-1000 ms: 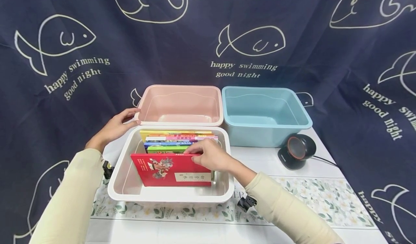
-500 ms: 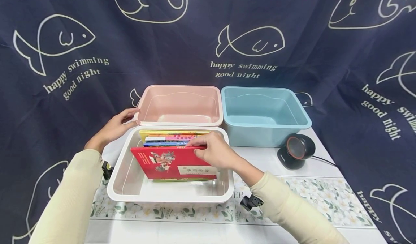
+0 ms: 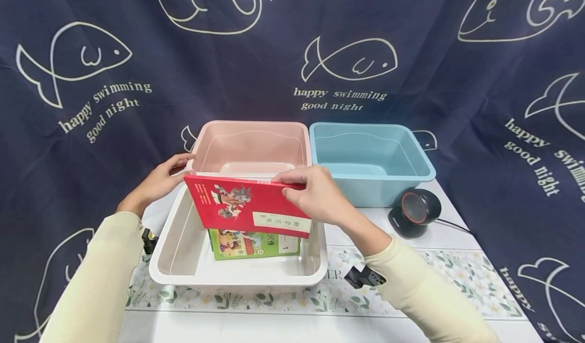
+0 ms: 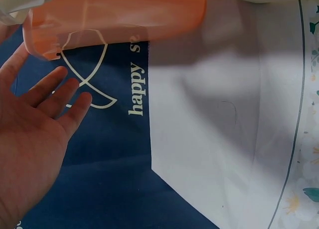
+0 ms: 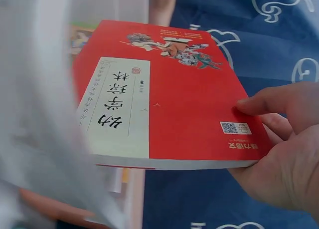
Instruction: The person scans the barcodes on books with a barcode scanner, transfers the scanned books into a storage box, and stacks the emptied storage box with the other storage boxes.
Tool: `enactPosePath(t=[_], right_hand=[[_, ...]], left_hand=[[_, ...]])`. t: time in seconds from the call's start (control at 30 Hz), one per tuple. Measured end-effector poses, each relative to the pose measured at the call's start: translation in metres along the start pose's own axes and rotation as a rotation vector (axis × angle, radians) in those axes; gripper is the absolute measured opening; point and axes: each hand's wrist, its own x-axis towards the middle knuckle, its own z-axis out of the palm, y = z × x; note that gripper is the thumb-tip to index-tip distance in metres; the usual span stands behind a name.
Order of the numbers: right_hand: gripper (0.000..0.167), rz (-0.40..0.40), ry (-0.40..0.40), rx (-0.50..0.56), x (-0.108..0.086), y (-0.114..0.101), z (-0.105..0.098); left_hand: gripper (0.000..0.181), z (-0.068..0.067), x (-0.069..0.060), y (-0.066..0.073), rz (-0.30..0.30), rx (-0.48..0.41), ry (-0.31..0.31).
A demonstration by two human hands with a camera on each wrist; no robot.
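Observation:
My right hand [image 3: 322,195] pinches a red book [image 3: 247,206] by its upper edge, thumb on the front cover. In the right wrist view the book [image 5: 184,99] shows its cover and a cream title panel. It is held tilted over the white bin [image 3: 183,277]. Below it a green book [image 3: 256,246] stands in that bin; any books behind are hidden by the red one. My left hand [image 3: 162,180] is at the left rim of the pink bin [image 3: 256,147]. Its fingers look spread and fairly straight in the left wrist view, beside the bin's wall [image 4: 119,19].
A blue bin [image 3: 372,190] stands right of the pink one. In front of its right corner sits a round black device [image 3: 415,213] with a cable. A floral strip [image 3: 439,277] crosses the white tabletop, and a dark blue fish-print curtain [image 3: 228,73] hangs behind.
My right hand has lifted the red book up and back out of the white bin, uncovering the green book's front. My left hand has stayed at the pink rim.

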Motion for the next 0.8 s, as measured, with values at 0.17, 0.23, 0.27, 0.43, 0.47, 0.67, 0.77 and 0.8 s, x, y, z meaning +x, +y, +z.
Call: enactPosePath(t=[0.17,0.23,0.27,0.43,0.47,0.67,0.77,0.8], right_hand=[[0.029,0.019,0.053,0.022,-0.003,-0.015,-0.020],[0.028,0.020,0.085,0.023,-0.005,-0.019,-0.029],[0.027,0.018,0.103,0.020,-0.006,-0.020,-0.034],[0.028,0.006,0.176,0.014,-0.014,-0.022,-0.056],[0.029,0.005,0.193,0.007,-0.016,-0.021,-0.061],[0.028,0.051,0.287,-0.073,-0.036,-0.011,-0.082],[0.027,0.104,0.310,-0.099,-0.050,-0.003,-0.090],[0.026,0.120,0.318,-0.107,-0.055,0.001,-0.093]], left_hand=[[0.073,-0.001,0.000,-0.001,0.005,-0.005,-0.001],[0.073,-0.001,0.000,-0.001,0.009,0.000,0.000],[0.072,-0.001,0.001,-0.001,0.010,0.005,-0.001],[0.068,-0.002,0.001,-0.001,0.011,0.007,0.004],[0.068,-0.002,0.001,-0.001,0.012,0.005,0.006],[0.066,-0.003,0.001,-0.002,0.033,-0.003,0.013],[0.065,-0.003,0.001,-0.002,0.041,-0.007,0.012],[0.065,-0.003,0.001,-0.002,0.042,-0.008,0.012]])
